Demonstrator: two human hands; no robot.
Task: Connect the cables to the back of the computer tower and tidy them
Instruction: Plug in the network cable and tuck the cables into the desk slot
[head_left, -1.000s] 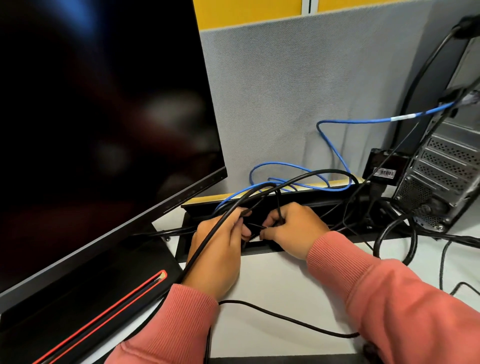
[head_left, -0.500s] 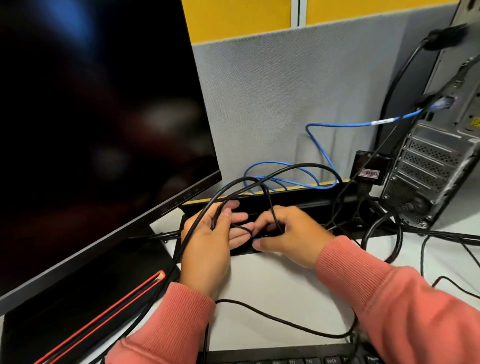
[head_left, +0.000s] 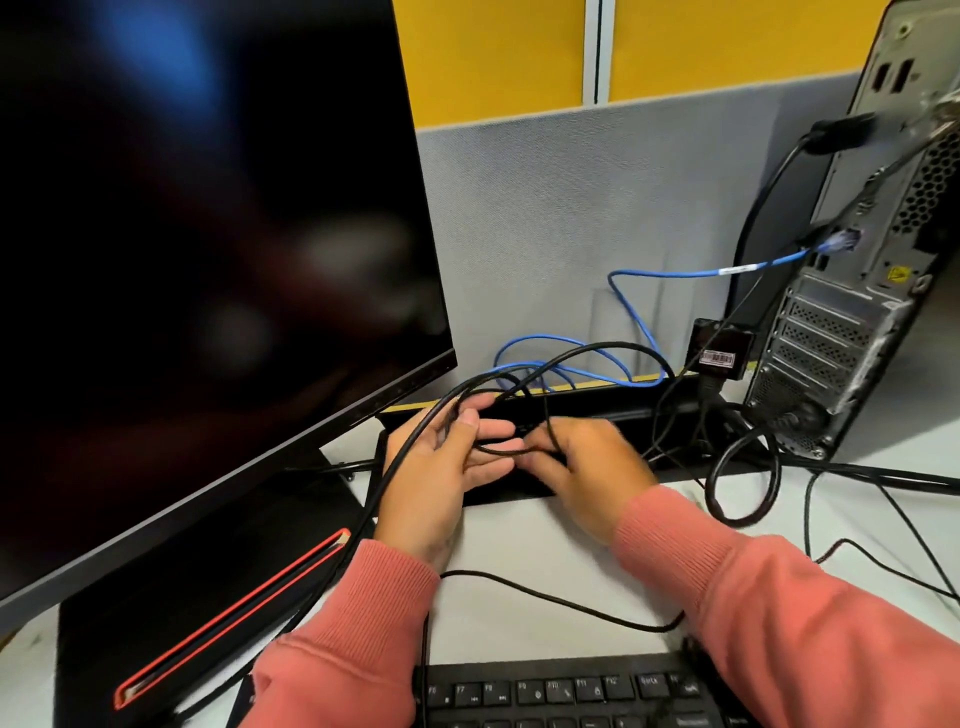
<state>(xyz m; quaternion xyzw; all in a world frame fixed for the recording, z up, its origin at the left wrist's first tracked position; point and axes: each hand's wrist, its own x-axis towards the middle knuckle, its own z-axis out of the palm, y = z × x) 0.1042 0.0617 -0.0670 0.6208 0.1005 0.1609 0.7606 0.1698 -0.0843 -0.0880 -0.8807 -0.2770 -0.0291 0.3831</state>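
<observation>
The computer tower (head_left: 852, 332) stands at the right with its back panel facing me. A blue network cable (head_left: 670, 274) is plugged into it and coils down behind a black cable tray (head_left: 613, 405). Thick black cables (head_left: 415, 441) loop from the tray area over my left hand. My left hand (head_left: 441, 467) lies in front of the tray with its fingers spread under a thin black cable loop (head_left: 498, 451). My right hand (head_left: 587, 467) meets it fingertip to fingertip and pinches that thin loop.
A large dark monitor (head_left: 208, 234) on a black base with a red stripe (head_left: 234, 613) fills the left. A black keyboard (head_left: 561, 691) lies at the near edge. More black cables (head_left: 748, 478) trail over the white desk on the right. A grey partition (head_left: 571, 234) stands behind.
My view has dropped back, so the keyboard now shows. My left fingers have spread from a closed grip. Both hands have worked the thin cable loop between them.
</observation>
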